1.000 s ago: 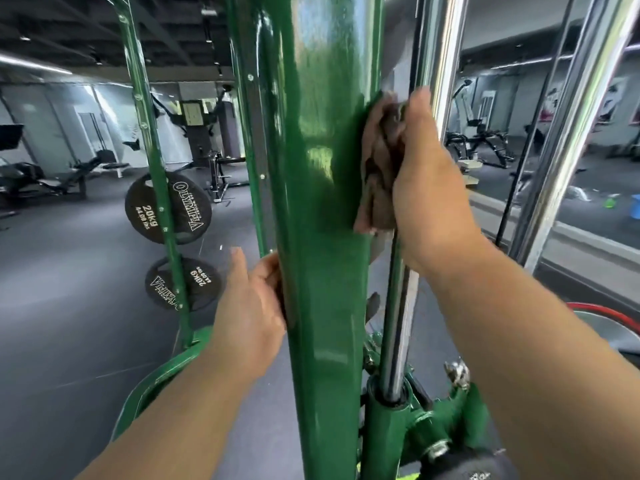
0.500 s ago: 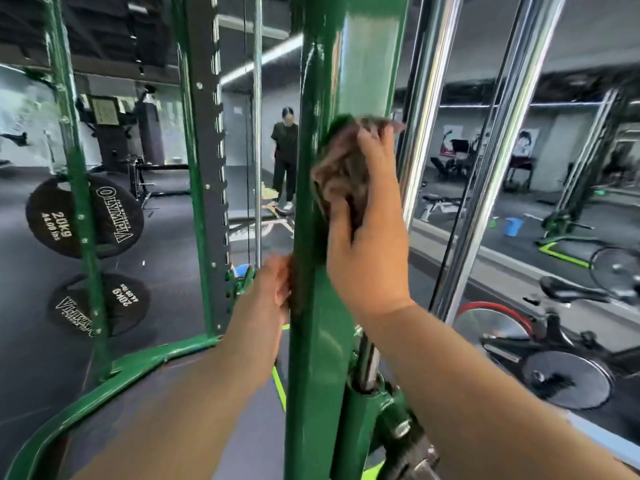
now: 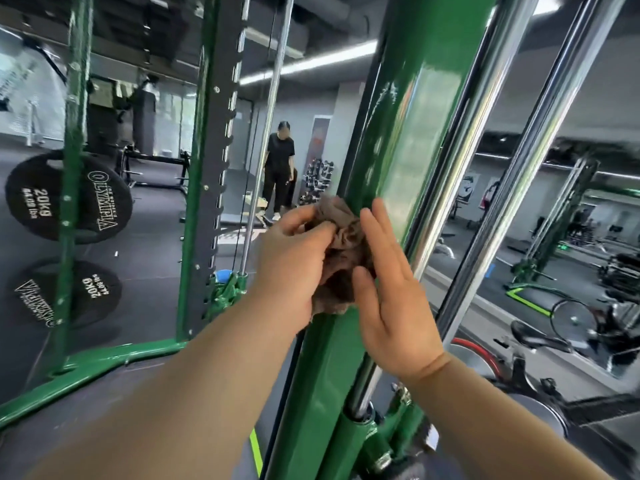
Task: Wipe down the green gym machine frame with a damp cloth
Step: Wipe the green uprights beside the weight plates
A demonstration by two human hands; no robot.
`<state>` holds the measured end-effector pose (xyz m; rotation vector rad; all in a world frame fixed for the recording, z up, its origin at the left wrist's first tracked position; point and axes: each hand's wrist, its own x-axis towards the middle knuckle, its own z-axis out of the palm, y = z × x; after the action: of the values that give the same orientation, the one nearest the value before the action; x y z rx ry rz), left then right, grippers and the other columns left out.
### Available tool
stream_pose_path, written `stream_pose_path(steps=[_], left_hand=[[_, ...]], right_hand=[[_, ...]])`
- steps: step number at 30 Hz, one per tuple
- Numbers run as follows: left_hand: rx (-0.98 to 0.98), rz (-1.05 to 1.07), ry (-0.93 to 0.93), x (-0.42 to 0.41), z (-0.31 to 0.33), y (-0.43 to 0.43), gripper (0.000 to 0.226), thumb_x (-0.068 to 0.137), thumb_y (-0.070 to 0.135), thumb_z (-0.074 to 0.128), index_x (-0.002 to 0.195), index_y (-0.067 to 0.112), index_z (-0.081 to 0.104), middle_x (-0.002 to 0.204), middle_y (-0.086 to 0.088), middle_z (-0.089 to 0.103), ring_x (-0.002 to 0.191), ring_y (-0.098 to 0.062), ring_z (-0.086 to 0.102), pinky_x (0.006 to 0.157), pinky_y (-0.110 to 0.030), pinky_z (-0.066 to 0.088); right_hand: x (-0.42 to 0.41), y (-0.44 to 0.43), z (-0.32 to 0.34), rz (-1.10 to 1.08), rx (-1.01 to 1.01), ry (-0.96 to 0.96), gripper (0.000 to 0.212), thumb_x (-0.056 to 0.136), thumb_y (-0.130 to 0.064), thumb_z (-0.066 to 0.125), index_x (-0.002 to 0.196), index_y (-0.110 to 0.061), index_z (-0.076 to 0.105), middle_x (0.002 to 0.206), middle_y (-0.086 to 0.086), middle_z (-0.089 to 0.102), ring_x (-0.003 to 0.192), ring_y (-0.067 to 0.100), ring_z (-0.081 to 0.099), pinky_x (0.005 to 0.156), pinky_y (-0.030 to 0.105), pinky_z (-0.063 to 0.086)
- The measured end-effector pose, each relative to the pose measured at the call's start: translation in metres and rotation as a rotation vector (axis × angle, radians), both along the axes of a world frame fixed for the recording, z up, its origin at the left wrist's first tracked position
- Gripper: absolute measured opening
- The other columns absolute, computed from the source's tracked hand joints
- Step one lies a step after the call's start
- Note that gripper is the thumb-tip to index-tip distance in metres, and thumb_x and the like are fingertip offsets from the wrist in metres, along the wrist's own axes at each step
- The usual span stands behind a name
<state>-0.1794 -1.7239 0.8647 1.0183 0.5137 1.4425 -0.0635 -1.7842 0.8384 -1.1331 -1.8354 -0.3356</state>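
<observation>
Risk: cloth (image 3: 341, 261) drops if L hand (image 3: 294, 261) loosens its pinch, since R hand (image 3: 393, 292) only lies flat on it, fingers straight & together. Cloth sits bunched btw both hands, against the green post (image 3: 398, 150). L fingers curl round its left edge; prob. a regrip, hard to tell.
</observation>
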Motion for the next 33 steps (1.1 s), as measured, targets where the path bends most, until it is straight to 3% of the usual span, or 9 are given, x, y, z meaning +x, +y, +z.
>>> stream_pose_path(steps=[6, 10, 14, 17, 21, 23, 26, 29, 33], left_hand=[[0.257, 0.403, 0.101, 0.034, -0.011, -0.002, 0.017, 0.092, 0.046, 0.047, 0.097, 0.042, 0.062, 0.106, 0.011, 0.066, 0.103, -0.006, 0.061, 0.095, -0.035, 0.051], [0.445, 0.536, 0.280, 0.050, -0.053, -0.004, 0.045, 0.087, 0.056, 0.049, 0.118, 0.024, 0.052, 0.111, 0.005, 0.058, 0.105, -0.017, 0.058, 0.091, -0.036, 0.049], [0.113, 0.510, -0.055, 0.036, -0.039, 0.019, 0.005, 0.095, 0.038, 0.058, 0.097, 0.039, 0.054, 0.089, 0.014, 0.065, 0.088, -0.008, 0.065, 0.081, -0.030, 0.053], [0.138, 0.438, -0.133, 0.030, -0.009, 0.030, 0.025, 0.088, 0.028, 0.061, 0.093, 0.050, 0.053, 0.103, 0.002, 0.065, 0.095, -0.019, 0.064, 0.086, -0.038, 0.053], [0.215, 0.254, 0.000, 0.045, -0.012, 0.032, 0.042, 0.081, 0.048, 0.050, 0.108, 0.022, 0.069, 0.115, -0.011, 0.066, 0.109, -0.024, 0.061, 0.104, -0.034, 0.041], [0.059, 0.139, -0.034, 0.044, -0.031, 0.036, 0.054, 0.076, 0.061, 0.050, 0.099, 0.018, 0.073, 0.102, -0.003, 0.073, 0.098, -0.022, 0.067, 0.094, -0.037, 0.048], [-0.011, 0.153, 0.097, 0.036, -0.070, 0.032, 0.018, 0.083, 0.032, 0.053, 0.070, 0.020, 0.058, 0.064, -0.003, 0.054, 0.060, -0.020, 0.046, 0.062, -0.037, 0.036], [0.049, 0.143, 0.080, 0.027, -0.073, 0.022, 0.036, 0.092, 0.008, 0.046, 0.082, 0.039, 0.061, 0.054, -0.003, 0.044, 0.044, -0.018, 0.037, 0.046, -0.027, 0.031], [0.148, -0.033, -0.071, 0.025, -0.009, 0.036, 0.025, 0.085, 0.030, 0.047, 0.083, 0.013, 0.065, 0.064, -0.019, 0.057, 0.047, -0.030, 0.054, 0.041, -0.031, 0.044]], right_hand=[[0.015, 0.012, 0.018, -0.191, 0.033, 0.225, 0.060, 0.100, -0.023, 0.036, 0.155, -0.027, 0.010, 0.164, -0.012, 0.005, 0.146, -0.010, 0.001, 0.112, 0.004, 0.009], [0.015, 0.031, 0.014, -0.240, 0.049, 0.262, 0.065, 0.099, -0.028, 0.035, 0.157, -0.024, 0.005, 0.163, -0.015, -0.004, 0.142, -0.017, -0.007, 0.112, 0.003, 0.003], [0.012, 0.042, 0.005, -0.255, 0.114, 0.295, 0.062, 0.103, -0.024, 0.032, 0.157, -0.020, 0.003, 0.165, -0.008, -0.004, 0.146, -0.008, -0.009, 0.116, 0.010, -0.001], [0.009, 0.049, -0.004, -0.254, 0.164, 0.314, 0.058, 0.105, -0.024, 0.029, 0.157, -0.017, 0.004, 0.165, -0.003, -0.003, 0.147, -0.006, -0.008, 0.117, 0.012, -0.001], [0.013, 0.055, -0.010, -0.258, 0.220, 0.285, 0.056, 0.105, -0.025, 0.026, 0.156, -0.013, 0.005, 0.164, 0.000, 0.001, 0.150, 0.002, -0.006, 0.119, 0.016, 0.000], [0.015, 0.057, -0.012, -0.244, 0.239, 0.289, 0.055, 0.105, -0.026, 0.025, 0.155, -0.015, 0.004, 0.164, 0.000, 0.002, 0.151, 0.004, -0.005, 0.120, 0.018, 0.001], [0.012, 0.062, -0.018, -0.255, 0.261, 0.329, 0.054, 0.105, -0.027, 0.023, 0.154, -0.016, 0.005, 0.165, 0.004, 0.006, 0.152, 0.008, -0.001, 0.121, 0.022, 0.003], [0.008, 0.066, -0.021, -0.257, 0.307, 0.372, 0.054, 0.104, -0.025, 0.022, 0.155, -0.011, 0.009, 0.165, 0.006, 0.010, 0.153, 0.012, 0.004, 0.123, 0.029, 0.006], [0.007, 0.067, -0.022, -0.235, 0.345, 0.400, 0.054, 0.104, -0.022, 0.023, 0.155, -0.003, 0.014, 0.163, 0.010, 0.016, 0.152, 0.016, 0.008, 0.124, 0.038, 0.010]])
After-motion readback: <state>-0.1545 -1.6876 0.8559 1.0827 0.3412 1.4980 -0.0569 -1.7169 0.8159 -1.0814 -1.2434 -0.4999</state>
